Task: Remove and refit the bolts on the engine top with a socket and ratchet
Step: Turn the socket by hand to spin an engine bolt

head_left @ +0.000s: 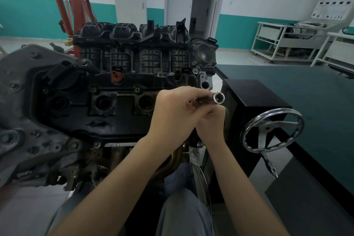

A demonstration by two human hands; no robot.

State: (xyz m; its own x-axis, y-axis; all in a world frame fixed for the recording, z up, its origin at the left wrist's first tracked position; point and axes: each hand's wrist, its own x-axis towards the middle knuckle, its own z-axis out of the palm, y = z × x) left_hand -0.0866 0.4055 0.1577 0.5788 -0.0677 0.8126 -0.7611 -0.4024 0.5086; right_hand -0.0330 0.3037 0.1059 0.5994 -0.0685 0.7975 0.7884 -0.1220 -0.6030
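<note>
Left hand (172, 109) curled round the socket (217, 98) shaft; right hand (211, 120) pinching its near end; I judge it rigid, smooth steel, slippery; grip mid-shaft.

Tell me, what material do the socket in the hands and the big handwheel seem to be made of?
Socket: probably chromed steel, bright with mirror-like glints on its rim. Handwheel: also looks like polished or chromed metal, showing sharp reflections along its rim and spokes.
</note>
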